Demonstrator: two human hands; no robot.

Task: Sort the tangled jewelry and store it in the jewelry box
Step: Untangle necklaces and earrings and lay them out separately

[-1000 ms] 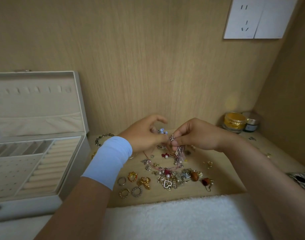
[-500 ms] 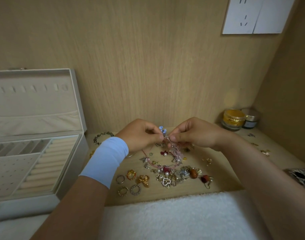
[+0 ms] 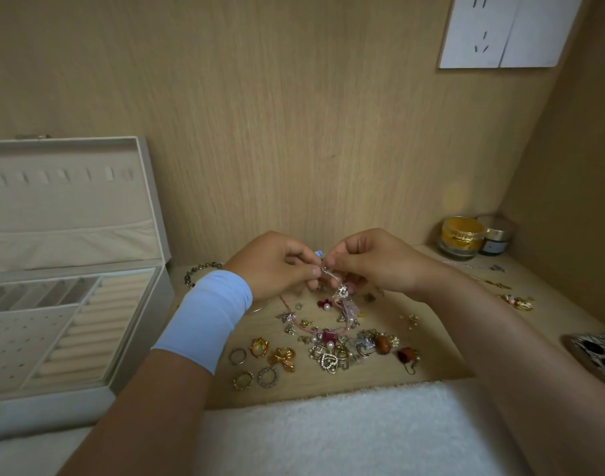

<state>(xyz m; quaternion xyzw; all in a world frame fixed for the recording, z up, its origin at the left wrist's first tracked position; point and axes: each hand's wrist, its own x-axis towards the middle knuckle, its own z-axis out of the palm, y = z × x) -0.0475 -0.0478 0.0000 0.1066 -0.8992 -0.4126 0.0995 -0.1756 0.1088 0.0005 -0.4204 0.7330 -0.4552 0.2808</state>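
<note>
Together, left hand (image 3: 277, 266) and right hand (image 3: 373, 262) pinch the tangled jewelry (image 3: 342, 293) with curled fingers (image 3: 308, 270).

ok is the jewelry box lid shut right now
No, the jewelry box has its lid standing raised, with the ring rolls inside showing.

tangle (image 3: 342, 293): upper end hidden where your left hand (image 3: 277, 266) and right hand (image 3: 369, 262) pinch it; strands too fine to tell apart.
blue bead (image 3: 317, 253): mostly covered between your two hands.
bead bracelet (image 3: 199, 269): its 3 o'clock part is hidden behind your sleeve (image 3: 208, 317).
jewelry box (image 3: 47, 413): cut off at 9 o'clock.
phone (image 3: 600, 355): cut off at 4 o'clock.
socket plate (image 3: 500, 32): cut off at 1 o'clock.
small jar (image 3: 497, 235): partly behind the gold jar (image 3: 461, 237); label unreadable.
</note>
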